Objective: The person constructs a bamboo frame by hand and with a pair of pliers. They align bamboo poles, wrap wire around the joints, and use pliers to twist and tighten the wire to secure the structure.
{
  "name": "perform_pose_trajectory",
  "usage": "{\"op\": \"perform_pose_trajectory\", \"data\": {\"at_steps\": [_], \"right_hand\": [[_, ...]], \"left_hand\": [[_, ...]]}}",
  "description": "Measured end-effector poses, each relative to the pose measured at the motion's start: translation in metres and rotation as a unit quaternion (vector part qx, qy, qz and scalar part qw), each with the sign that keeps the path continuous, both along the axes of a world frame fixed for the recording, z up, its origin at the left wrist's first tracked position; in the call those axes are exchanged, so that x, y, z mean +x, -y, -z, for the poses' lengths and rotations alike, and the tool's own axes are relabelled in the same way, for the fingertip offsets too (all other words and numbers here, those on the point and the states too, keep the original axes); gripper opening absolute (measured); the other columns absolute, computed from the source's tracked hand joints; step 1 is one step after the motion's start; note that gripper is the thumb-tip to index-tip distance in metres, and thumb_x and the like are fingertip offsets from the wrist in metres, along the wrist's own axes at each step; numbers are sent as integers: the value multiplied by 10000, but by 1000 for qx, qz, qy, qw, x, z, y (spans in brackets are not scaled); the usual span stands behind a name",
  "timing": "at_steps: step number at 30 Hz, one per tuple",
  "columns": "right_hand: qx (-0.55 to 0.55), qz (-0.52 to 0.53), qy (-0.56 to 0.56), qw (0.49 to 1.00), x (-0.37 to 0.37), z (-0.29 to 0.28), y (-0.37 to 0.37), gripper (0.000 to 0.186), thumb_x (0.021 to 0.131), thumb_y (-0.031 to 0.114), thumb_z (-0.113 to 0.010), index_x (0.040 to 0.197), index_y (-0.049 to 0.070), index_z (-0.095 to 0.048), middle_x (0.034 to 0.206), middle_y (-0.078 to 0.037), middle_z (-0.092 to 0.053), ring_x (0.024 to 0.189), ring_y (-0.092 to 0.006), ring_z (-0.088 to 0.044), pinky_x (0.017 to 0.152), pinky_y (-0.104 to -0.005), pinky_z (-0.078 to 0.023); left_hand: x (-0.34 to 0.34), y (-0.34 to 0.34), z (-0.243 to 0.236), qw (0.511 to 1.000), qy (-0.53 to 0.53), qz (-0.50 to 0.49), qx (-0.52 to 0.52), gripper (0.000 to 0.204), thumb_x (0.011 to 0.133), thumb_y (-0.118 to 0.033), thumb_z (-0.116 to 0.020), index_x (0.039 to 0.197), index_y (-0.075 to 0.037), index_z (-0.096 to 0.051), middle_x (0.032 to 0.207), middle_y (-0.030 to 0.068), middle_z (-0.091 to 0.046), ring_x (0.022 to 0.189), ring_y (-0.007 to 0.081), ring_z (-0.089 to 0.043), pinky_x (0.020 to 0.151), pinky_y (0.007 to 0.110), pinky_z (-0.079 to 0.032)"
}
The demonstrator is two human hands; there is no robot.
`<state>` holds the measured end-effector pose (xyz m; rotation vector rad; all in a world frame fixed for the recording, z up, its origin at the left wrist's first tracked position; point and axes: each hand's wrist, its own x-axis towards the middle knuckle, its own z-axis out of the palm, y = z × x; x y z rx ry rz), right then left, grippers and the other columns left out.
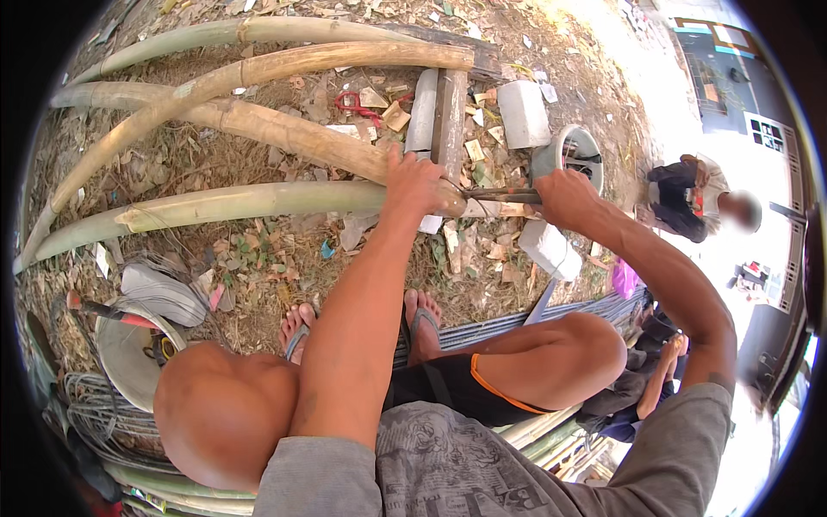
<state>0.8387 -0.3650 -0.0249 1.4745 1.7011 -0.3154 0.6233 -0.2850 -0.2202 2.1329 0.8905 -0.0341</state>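
My left hand (418,181) grips the brownish end of a bamboo pole (306,138), where it crosses a greener pole (258,200) beside an upright-lying wooden batten (450,112). My right hand (560,194) is closed around the handles of a long, dark metal tool (495,194), apparently pincers, whose tip reaches the pole's end by my left fingers. A thin dark wire seems to loop there; its exact shape is unclear. Two further bamboo poles (245,73) lie across the upper left. Pale blocks (523,112) lie by the batten.
A bucket (568,155) stands beyond my right hand, another bucket with tools (129,353) at lower left beside coiled wire (90,405). Long rods (508,340) lie behind my feet. A seated person (693,194) is at the right, another person (655,379) lower right. Scraps litter the ground.
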Motion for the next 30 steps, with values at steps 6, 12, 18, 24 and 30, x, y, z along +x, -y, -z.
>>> {"op": "perform_pose_trajectory", "data": {"at_steps": [6,12,18,24,30], "right_hand": [[-256,493,-60,829,37,-4,-49,389,1034,399,-710,1017,18,-788,778,-106,-740,597,-178,-700,537,-355,-548],[-219,157,2,963,-22,-15,-77,336,941,326,-794,1057,11,-802,689,-88,-726,619,-214,-727,573,-367,-576],[-332,363,-18,870,12,-9,-100,389,890,328,-872,1066,-3,-769,668,-37,-678,628,-139,-689,579,-358,-554],[-365,698,-180,590,79,17,-26,334,912,331,-890,947,38,-733,755,-45,-687,579,-156,-653,525,-314,-520],[-212,274,-186,919,34,-9,-37,789,754,326,-929,1354,44,-501,948,-136,-717,799,-289,-727,722,-442,-575]], "left_hand": [[9,3,-3,999,30,9,11,513,715,-411,-941,1202,-309,-816,1182,21,-765,1325,246,-592,1317,578,-101],[-2,-2,6,999,38,-18,35,489,691,-402,-949,1151,-282,-835,1158,29,-765,1281,251,-618,1313,585,-121],[4,2,-1,999,50,-7,10,496,694,-388,-952,1158,-274,-821,1144,16,-752,1274,247,-611,1308,590,-146],[8,3,5,999,25,0,29,485,715,-416,-937,1171,-308,-815,1165,8,-750,1287,242,-602,1301,595,-151],[9,-2,2,1000,11,4,15,501,719,-452,-926,1194,-341,-811,1211,-6,-745,1316,239,-584,1294,596,-138]]}}
